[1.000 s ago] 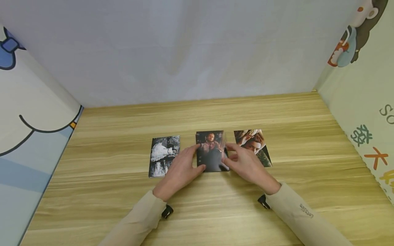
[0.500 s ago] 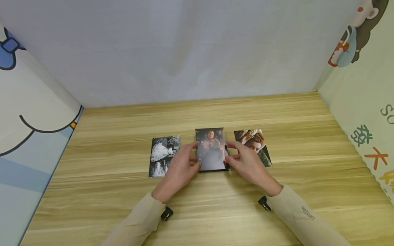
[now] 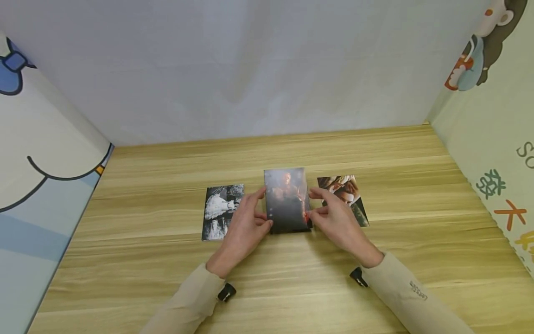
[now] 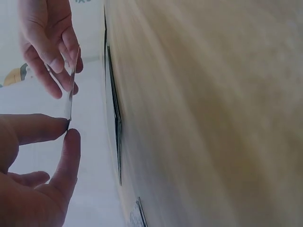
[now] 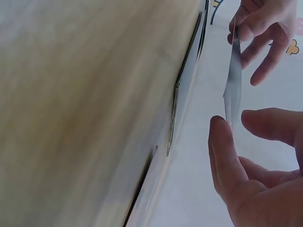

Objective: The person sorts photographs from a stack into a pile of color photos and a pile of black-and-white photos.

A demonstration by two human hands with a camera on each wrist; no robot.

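Note:
Three photos lie in a row on the wooden table [image 3: 267,287]. Between both hands is a thin glossy sheet [image 3: 287,199] showing a dark portrait, lifted off the middle spot and tilted up. My left hand [image 3: 260,209] pinches its left edge and my right hand [image 3: 315,205] pinches its right edge. A dark photo edge [image 3: 292,230] peeks out beneath it. In the left wrist view the sheet [image 4: 72,85] hangs edge-on above the table, with the left hand [image 4: 66,126] pinching its corner. The right wrist view shows the sheet [image 5: 232,71] held by the right hand [image 5: 232,124].
A black-and-white photo [image 3: 221,211] lies left of the hands, and a colour portrait photo [image 3: 346,197] lies to the right. A white wall closes the back. Cartoon-printed panels [image 3: 37,153] stand along the left and right sides.
The dark sheet has come up from the middle photo; its far edge now stands higher. Both hands shifted from resting on it to pinching its side edges.

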